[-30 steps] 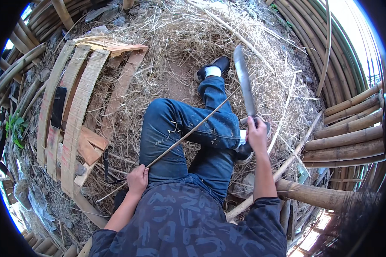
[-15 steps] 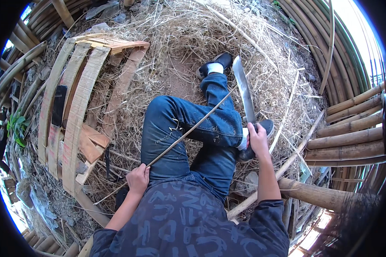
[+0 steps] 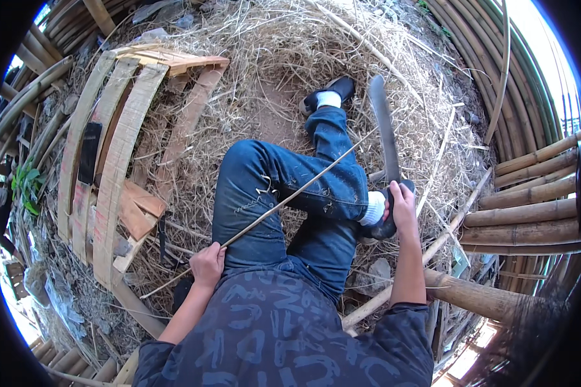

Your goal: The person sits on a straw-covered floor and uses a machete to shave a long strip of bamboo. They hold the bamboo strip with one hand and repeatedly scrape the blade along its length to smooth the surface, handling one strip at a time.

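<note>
My left hand [image 3: 208,264] is closed around a long thin bamboo strip [image 3: 287,200]. The strip slants up and right across my jeans, and its lower end pokes out to the left of my hand. My right hand [image 3: 403,209] grips the dark handle of a machete [image 3: 386,132]. Its long blade points away from me, apart from the strip's far tip and to the right of it. The handle is mostly hidden in my fingers, close to my right shoe [image 3: 384,226] and white sock.
A slatted wooden crate [image 3: 129,148] lies at the left, with a black flat object [image 3: 90,151] on a slat. Dry straw and shavings [image 3: 277,58] cover the ground. Bamboo poles [image 3: 523,213] stack at the right, and a thick pole [image 3: 465,293] lies beside my right arm.
The machete and my right hand have shifted slightly right, and the blade has turned so it looks darker and narrower. My left hand and the strip have barely moved.
</note>
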A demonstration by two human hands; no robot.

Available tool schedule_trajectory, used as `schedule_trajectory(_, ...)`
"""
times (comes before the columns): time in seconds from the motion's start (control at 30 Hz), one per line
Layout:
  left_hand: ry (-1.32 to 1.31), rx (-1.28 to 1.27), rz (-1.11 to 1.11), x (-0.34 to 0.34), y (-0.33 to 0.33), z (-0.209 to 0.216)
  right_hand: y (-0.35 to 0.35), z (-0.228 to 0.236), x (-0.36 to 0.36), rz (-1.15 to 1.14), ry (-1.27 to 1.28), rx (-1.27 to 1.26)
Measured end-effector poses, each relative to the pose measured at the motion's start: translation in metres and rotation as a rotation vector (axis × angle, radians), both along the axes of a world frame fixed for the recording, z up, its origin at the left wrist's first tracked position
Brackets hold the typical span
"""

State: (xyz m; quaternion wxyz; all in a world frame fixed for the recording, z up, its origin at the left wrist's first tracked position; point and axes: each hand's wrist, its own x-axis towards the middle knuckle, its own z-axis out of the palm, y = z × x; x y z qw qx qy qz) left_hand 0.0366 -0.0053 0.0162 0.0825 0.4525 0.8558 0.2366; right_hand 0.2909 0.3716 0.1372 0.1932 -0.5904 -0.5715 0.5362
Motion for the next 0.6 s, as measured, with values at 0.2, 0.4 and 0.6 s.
schedule_trajectory(0.2,-0.013,-0.013,0.016,-0.002,0.001,0.002,-0.010,-0.017,0.006,0.169,-0.059,-0.142)
schedule_trajectory(0.4,-0.042,-0.035,0.002,-0.001,0.001,0.004,-0.014,-0.029,0.001,0.063,0.013,-0.004)
schedule_trajectory(0.6,-0.007,-0.023,0.020,-0.001,-0.001,0.005,-0.016,-0.014,0.012,0.010,0.035,-0.076)
